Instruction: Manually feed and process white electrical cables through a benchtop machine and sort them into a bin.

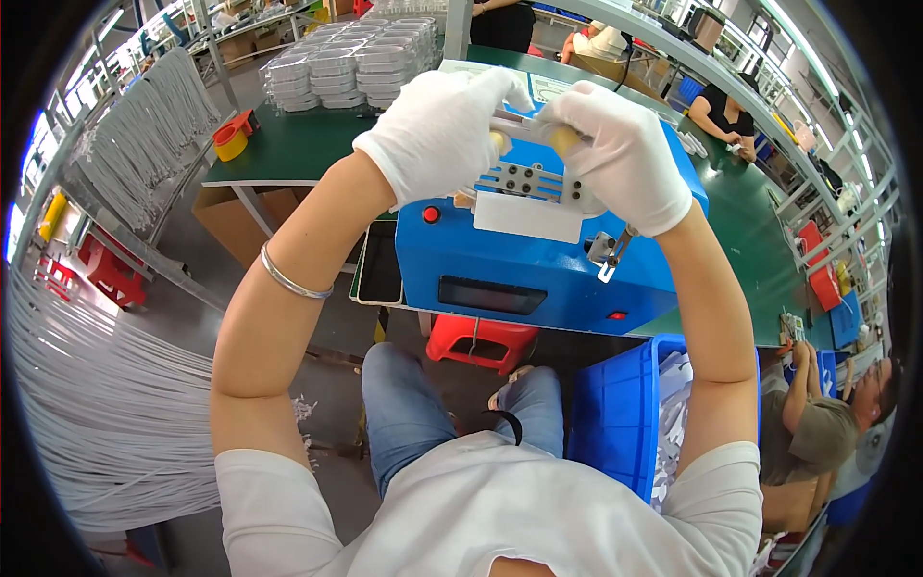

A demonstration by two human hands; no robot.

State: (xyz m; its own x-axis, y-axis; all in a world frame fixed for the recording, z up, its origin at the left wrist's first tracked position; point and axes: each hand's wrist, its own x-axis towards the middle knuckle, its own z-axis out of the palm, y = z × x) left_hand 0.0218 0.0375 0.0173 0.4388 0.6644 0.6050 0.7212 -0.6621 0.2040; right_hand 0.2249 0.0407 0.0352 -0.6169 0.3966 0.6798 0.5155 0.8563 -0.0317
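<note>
Both my hands wear white gloves, with yellowish thumb tips showing. My left hand (437, 135) is over the back left of a blue bench machine (567, 260), its fingers closed and pointing right. Close by, my right hand (620, 149) curls its fingers inward over the right side of the machine's metal fixture. A pale strip-like piece (514, 123) lies between the fingertips, only partly visible; its kind is unclear. Below the hands are a slotted metal bracket (524, 180) with dark screws and a white plate (527, 217). A red button (431, 214) and dark display (492, 294) face me.
Stacked clear plastic trays (356, 62) stand on the green table (288, 144) near a yellow-and-red tape dispenser (233, 139). A blue crate (615, 413) of white pieces is by my right leg. Bundled white cables (115, 404) hang at left. Co-workers sit at right.
</note>
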